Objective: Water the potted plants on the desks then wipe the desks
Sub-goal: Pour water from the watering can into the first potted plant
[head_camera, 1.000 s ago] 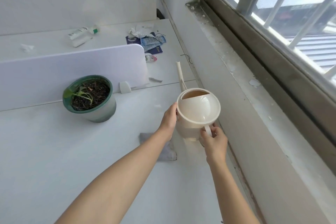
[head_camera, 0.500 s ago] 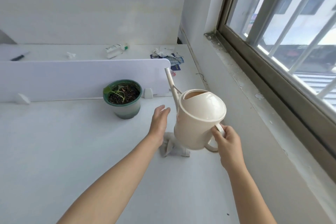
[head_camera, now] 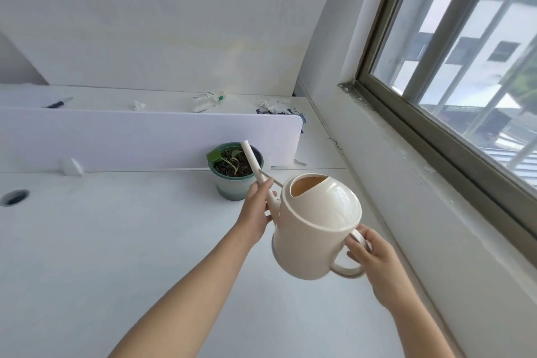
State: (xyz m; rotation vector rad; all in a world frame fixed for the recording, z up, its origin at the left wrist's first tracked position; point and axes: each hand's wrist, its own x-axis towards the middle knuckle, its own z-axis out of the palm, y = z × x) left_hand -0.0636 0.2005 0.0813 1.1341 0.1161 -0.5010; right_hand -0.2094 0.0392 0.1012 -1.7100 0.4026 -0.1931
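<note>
Potted plant (head_camera: 232,195): on the desk (head_camera: 116,241), just before the divider (head_camera: 145,136).
Watering can (head_camera: 316,235): above the desk, right of the plant, nearer the viewer.
Window (head_camera: 465,67): right of the desk.
Cable hole (head_camera: 14,197): at the desk's left.

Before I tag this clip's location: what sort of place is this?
Probably an office: white desks split by a low divider panel, a cable hole in the near one, a window alongside.

Glossy cream plastic watering can (head_camera: 316,229), smooth matt white desk (head_camera: 101,241), glazed-looking green pot (head_camera: 232,192).
</note>
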